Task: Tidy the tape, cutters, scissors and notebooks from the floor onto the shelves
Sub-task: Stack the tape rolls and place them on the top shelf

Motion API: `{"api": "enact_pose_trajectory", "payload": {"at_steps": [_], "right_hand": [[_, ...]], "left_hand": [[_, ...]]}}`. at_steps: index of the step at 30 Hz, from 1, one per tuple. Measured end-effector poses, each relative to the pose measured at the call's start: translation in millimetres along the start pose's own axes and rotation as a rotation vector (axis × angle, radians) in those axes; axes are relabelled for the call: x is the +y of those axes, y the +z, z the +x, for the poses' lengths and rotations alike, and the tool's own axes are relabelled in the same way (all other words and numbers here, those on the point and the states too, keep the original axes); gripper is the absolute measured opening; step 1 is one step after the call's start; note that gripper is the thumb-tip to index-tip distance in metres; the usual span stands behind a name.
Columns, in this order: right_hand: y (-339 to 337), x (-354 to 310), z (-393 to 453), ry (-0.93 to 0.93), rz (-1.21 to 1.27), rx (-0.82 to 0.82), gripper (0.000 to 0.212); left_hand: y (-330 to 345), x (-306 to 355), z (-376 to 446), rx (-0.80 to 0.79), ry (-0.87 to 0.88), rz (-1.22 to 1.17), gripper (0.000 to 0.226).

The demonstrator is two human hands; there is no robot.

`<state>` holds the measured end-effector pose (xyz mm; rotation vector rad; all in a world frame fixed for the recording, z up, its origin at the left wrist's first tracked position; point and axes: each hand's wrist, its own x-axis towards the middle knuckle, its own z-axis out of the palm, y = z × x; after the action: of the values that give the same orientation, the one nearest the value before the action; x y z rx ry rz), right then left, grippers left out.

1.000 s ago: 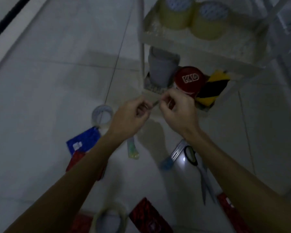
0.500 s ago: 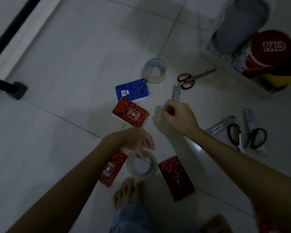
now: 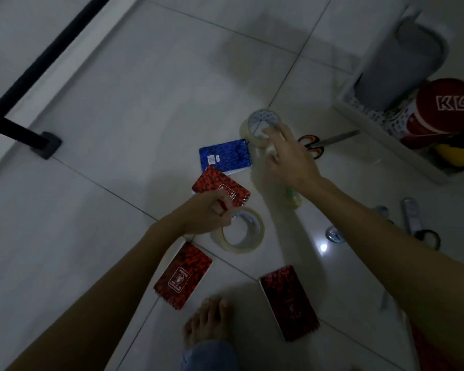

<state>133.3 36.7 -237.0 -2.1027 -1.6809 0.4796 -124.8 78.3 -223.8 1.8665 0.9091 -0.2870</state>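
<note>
Left hand [image 3: 206,214] pinching near clear tape roll [image 3: 239,231]; right hand [image 3: 287,156] open, reaching far clear roll [image 3: 260,127] beside blue notebook [image 3: 225,156] — dim light, risking fumble.

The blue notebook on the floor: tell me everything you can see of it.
The blue notebook is small, with a mottled, shiny blue cover and a small white label near its left edge. It lies flat and closed on the pale tiled floor, slightly askew. A red notebook overlaps its lower edge, and a roll of clear tape sits at its upper right corner. The right hand hovers just beside it, reaching toward that tape; neither hand touches the notebook.
</note>
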Motion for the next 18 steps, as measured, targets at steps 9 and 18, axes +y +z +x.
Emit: {"api": "enact_pose_trajectory", "payload": {"at_steps": [9, 18], "right_hand": [[-1.7, 21.7, 9.9, 0.057, -0.088, -0.167, 0.032], [-47.9, 23.8, -25.1, 0.020, 0.344, 0.083, 0.004]], "left_hand": [[-15.8, 21.0, 13.6, 0.296, -0.125, -0.376, 0.015], [-10.9, 65.9, 38.1, 0.404, -0.195, -0.716, 0.037]]}}
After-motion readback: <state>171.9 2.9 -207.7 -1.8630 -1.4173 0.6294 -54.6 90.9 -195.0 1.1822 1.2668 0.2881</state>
